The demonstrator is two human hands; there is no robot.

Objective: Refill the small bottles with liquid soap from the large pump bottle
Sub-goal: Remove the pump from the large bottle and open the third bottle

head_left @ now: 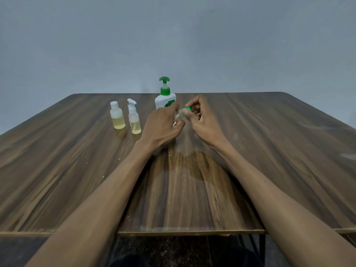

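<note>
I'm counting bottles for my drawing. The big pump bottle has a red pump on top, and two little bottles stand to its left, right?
Almost. The head view shows the large pump bottle has a green pump, not red. The rest is right: the small cap bottle and the small pump bottle stand to its left.

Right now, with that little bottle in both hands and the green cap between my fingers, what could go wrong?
1. The left hand holds the small clear bottle tilted above the table; once the green cap in the right hand comes free, any contents could spill.
2. The large pump bottle stands just behind your knuckles; a jerk could topple it.
3. The loose cap might drop and roll away.
</note>
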